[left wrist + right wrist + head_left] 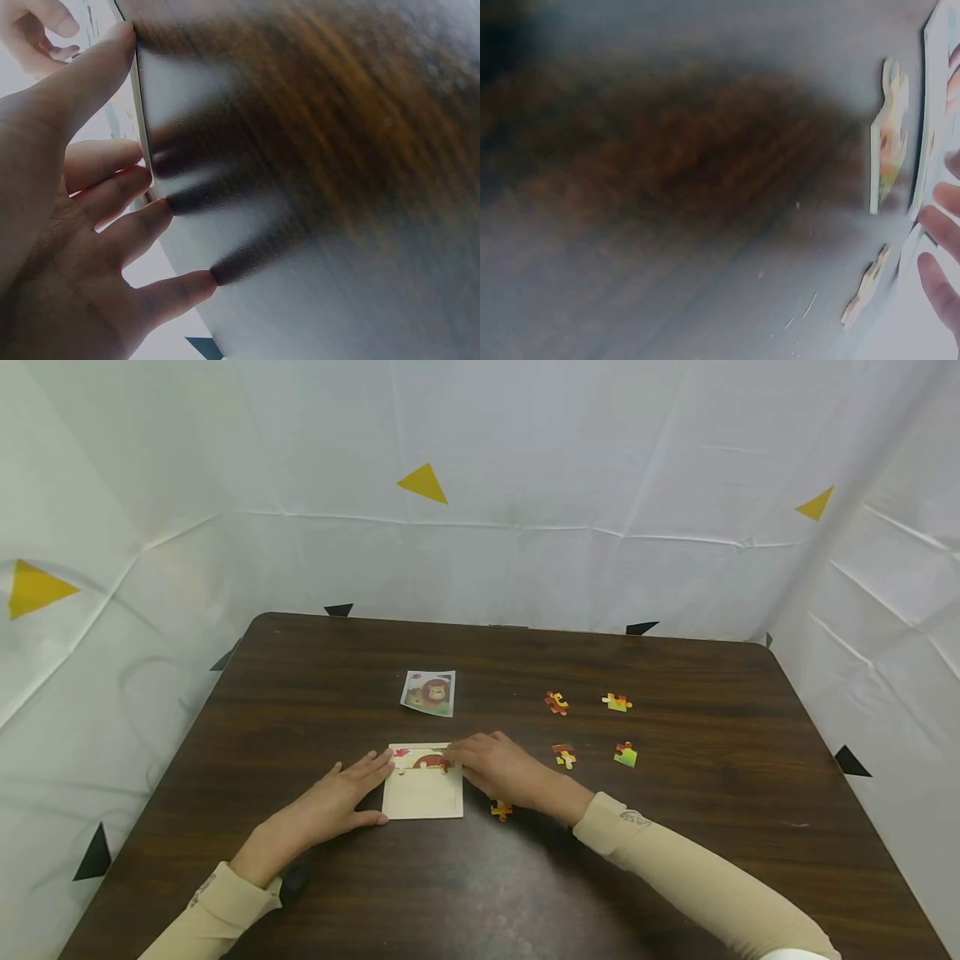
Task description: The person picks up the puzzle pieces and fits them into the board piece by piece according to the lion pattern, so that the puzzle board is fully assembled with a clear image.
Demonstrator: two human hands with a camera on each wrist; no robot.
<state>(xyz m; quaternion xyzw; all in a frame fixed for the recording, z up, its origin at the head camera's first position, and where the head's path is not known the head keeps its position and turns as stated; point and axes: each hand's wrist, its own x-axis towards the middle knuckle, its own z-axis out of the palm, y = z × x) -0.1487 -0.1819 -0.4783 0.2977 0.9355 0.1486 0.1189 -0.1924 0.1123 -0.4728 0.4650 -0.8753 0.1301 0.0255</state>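
Note:
A pale square puzzle board point(423, 797) lies on the table, with joined pieces point(431, 761) showing part of a lion picture along its far side. My left hand point(341, 797) rests at the board's left edge, its fingers point(139, 229) straight and spread, the thumb near the near corner. Across from it, my right hand point(498, 767) reaches over the far right corner and touches there, its fingers point(945, 225) extended. The right fingertips and whatever lies under them are partly hidden. A loose puzzle piece point(501, 810) lies just below the right hand, partly covered by it.
Beyond the board lies a small lion picture card point(429, 693). Several loose puzzle pieces are spread to the right, among them a red-orange piece point(557, 702) and a green piece point(626, 755). White sheeting point(517, 568) stands behind the dark wooden table point(517, 902).

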